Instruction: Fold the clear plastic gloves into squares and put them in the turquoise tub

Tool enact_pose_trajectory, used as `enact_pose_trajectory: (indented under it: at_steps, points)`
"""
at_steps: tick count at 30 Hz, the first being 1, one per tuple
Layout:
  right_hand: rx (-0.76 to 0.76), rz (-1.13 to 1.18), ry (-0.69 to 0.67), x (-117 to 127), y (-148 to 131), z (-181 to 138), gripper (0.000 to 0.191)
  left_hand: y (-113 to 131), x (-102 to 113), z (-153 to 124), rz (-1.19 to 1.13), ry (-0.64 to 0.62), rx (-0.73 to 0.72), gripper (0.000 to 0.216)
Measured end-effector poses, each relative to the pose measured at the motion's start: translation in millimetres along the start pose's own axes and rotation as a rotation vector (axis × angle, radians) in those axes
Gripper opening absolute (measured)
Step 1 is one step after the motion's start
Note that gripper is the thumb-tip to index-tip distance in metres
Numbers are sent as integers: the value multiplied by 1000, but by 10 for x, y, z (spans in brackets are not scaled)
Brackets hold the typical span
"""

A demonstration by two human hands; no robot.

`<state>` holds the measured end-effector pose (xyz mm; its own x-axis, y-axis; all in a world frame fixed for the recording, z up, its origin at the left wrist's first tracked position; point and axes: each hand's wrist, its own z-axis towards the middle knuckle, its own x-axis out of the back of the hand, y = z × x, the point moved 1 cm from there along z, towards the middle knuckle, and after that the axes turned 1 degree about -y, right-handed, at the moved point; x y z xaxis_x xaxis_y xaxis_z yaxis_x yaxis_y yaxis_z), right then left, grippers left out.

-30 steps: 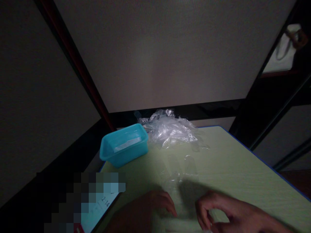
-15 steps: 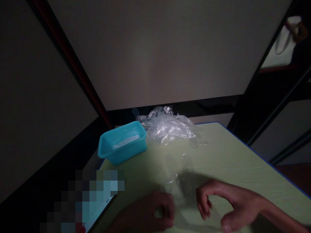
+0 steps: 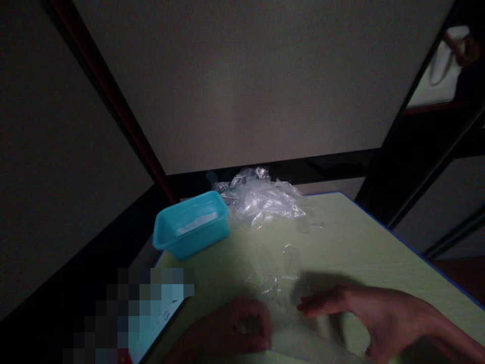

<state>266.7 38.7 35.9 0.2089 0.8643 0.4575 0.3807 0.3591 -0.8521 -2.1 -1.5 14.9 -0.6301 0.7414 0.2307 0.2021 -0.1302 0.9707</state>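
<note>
Down at the near edge, the left hand [image 3: 222,328] sits in deep shadow, its fingers bent round into a ring with the thumb, tips close together — whether a wisp of film is pinched in there, I cannot tell. Across from it, the right hand [image 3: 386,313] is spread in a broad arch, fingers reaching out flat, thumb well apart from them and dropping to the bottom edge of the view, no grip to be seen. A dark shadow falls on the counter [image 3: 371,247] just beyond its knuckles.

Between and ahead of the hands lies the clear film [image 3: 275,285], flat on the counter and so sheer that only glints and a few rounded, finger-like outlines give it away; its near end melts into a pale blur by the left hand.

Further out, a crumpled heap [image 3: 265,202] of clear plastic, all shiny creases and ragged folds, sits at the far edge. Left of it, the turquoise tub [image 3: 200,242] — smooth, oblong, round-cornered — has a pale strip inside, too vague to name. Nearer on the left, a lit screen [image 3: 147,328] is half lost under blocky blurring, a red scrap [image 3: 124,357] cut off below it. Behind stands a finely textured grey panel [image 3: 246,91]; upper right, a dim white bag [image 3: 435,88] with a looped handle.
</note>
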Motion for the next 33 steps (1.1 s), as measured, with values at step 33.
enact_pose_trajectory:
  at_steps: [33]
  points:
    - [62, 539, 306, -130, 229, 471, 28, -445, 266, 276, -981, 194, 156, 15]
